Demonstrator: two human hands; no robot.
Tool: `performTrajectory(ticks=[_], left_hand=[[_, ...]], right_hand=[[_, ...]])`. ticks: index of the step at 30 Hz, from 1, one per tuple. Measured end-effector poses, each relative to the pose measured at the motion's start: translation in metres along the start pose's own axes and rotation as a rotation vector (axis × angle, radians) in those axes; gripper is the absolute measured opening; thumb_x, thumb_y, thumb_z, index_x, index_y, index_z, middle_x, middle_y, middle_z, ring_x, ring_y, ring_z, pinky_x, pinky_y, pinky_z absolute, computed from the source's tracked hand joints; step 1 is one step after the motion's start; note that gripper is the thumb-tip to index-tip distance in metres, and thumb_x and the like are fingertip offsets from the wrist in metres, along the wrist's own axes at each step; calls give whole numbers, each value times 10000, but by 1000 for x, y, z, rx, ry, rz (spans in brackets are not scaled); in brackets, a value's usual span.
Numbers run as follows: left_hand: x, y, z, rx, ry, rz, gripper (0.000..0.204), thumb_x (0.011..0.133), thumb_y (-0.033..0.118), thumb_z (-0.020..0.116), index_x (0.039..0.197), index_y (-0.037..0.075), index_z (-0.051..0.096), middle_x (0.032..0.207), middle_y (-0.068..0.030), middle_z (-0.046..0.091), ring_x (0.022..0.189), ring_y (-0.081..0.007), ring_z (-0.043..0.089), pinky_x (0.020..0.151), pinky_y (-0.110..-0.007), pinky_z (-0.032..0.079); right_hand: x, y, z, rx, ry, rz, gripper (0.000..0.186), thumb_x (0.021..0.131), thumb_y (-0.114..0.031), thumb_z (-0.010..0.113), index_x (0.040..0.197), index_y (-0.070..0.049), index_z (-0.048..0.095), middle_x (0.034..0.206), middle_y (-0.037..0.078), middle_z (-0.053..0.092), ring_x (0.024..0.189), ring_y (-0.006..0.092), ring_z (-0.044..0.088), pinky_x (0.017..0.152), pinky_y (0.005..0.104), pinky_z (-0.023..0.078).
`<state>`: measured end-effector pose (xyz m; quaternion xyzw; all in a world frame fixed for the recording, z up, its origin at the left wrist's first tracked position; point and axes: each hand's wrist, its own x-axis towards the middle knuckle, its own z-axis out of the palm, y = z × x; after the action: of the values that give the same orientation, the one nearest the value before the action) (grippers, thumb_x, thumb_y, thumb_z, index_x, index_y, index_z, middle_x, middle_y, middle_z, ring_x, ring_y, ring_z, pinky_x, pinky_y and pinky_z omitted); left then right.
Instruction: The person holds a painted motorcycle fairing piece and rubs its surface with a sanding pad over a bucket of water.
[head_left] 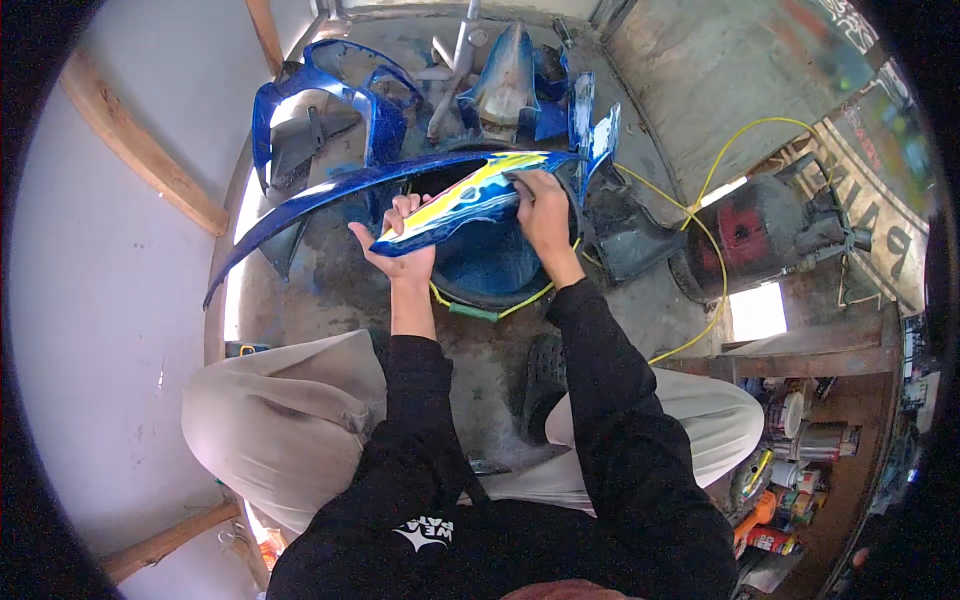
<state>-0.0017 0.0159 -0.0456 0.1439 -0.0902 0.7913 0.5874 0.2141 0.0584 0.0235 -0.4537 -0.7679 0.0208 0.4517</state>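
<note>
A long, curved blue motorcycle fairing panel [455, 212] with a yellow and white stripe is held up over a dark bucket [490, 302]. My left hand [400, 245] grips its lower left end, the fingers coming over the upper edge and the thumb sticking out to the left. My right hand [545, 215] presses on the panel's right part with bent fingers closed together; whatever lies under the fingertips is hidden. The bucket, with bluish water inside, has a yellow cord handle with a green grip [472, 312].
More blue fairing parts [385, 115] lie on the floor beyond the bucket. A worn fairing piece [505, 80] stands at the far side. To the right are a dark tank [740, 235] and a yellow hose [722, 270]. Cans [828, 440] fill a shelf at lower right.
</note>
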Motion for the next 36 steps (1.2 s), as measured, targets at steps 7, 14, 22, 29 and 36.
performTrajectory(ticks=[7,14,22,29,36], left_hand=[[-1,16,1,-23,-3,-3,757,942,782,511,603,105,485,838,-54,448,897,-223,445,1178,-450,290],[0,3,8,-26,73,-6,826,937,836,436,567,100,511,785,-57,449,840,-227,446,1149,-439,311],[0,2,9,-3,13,-26,763,962,772,479,586,108,490,808,-43,430,868,-213,438,1164,-430,295],[0,12,1,-28,32,3,799,947,812,454,580,105,510,786,-42,439,844,-217,440,1148,-449,302],[1,0,8,-37,56,-21,753,954,763,495,583,108,475,789,-48,423,858,-220,439,1136,-450,311]], right_hand=[[-27,-47,7,177,-87,-177,315,842,89,668,1110,-45,766,1115,154,745,1076,371,695,960,433,550],[-26,-15,7,34,10,-54,298,825,78,633,1057,-47,773,1072,151,743,1036,368,684,926,440,553],[-13,7,-7,-39,-6,-19,332,800,79,614,1073,-35,763,1044,174,738,1008,387,685,902,476,547],[-29,-64,16,185,-72,-168,277,851,65,669,1088,-42,765,1105,141,740,1083,362,685,971,437,541],[-5,21,-14,-101,-36,-4,257,854,56,618,1037,-22,781,1043,176,755,997,382,702,912,453,560]])
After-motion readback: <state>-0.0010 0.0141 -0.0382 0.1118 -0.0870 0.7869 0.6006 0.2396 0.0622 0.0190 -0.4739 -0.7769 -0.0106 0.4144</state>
